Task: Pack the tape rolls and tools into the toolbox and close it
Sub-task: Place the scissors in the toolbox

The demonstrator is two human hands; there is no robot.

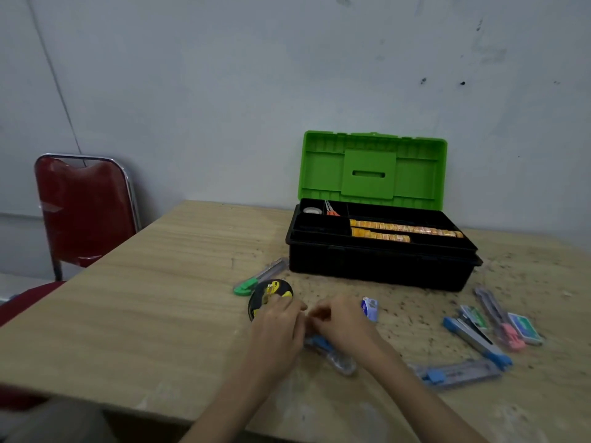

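The toolbox (380,266) stands open at the back of the table, black base with its green lid (374,169) upright. Its top tray holds two rows of yellow tape rolls (403,228), a clear tape roll (312,211) and orange-handled scissors (331,210). My left hand (276,324) and my right hand (343,322) meet in front of the box, fingers curled together over the near end of a blue and clear utility knife (332,353); the grip itself is blurred. A black and yellow tape measure (267,294) lies just beyond my left hand, partly covered by it.
On the wooden table (144,298) lie a green utility knife (259,278), a small blue box (370,308), a blue stapler (476,342), a pink utility knife (500,321), a green box (524,327) and another blue utility knife (457,374). A red chair (83,209) stands at the left.
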